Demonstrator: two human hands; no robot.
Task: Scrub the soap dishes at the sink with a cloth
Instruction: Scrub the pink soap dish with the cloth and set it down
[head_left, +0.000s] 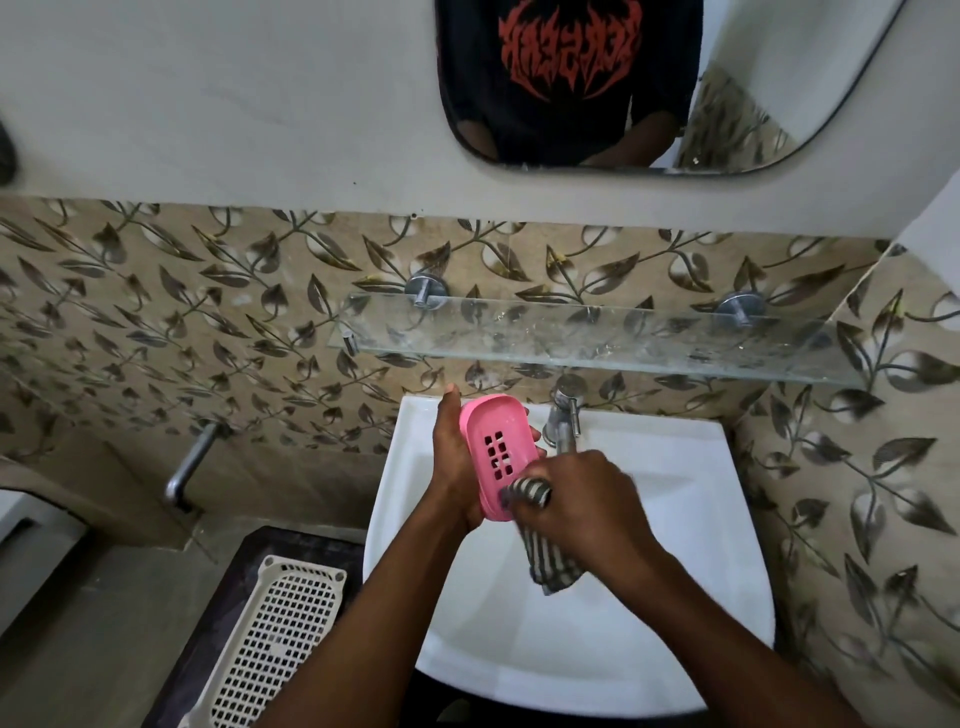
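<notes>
Over the white sink (675, 467), just in front of its tap (563, 415), the left hand (457, 467) grips a pink soap dish (498, 452) tilted on edge. The right hand (576, 499) is closed around a striped cloth (540, 525), pressing it against the dish's near end.

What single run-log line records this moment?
left hand: holds pink soap dish | right hand: presses striped cloth on dish's near end | place: over white sink

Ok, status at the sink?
Left hand grips pink soap dish over sink. Right hand presses striped cloth to its near end. Nothing in the way.
</notes>
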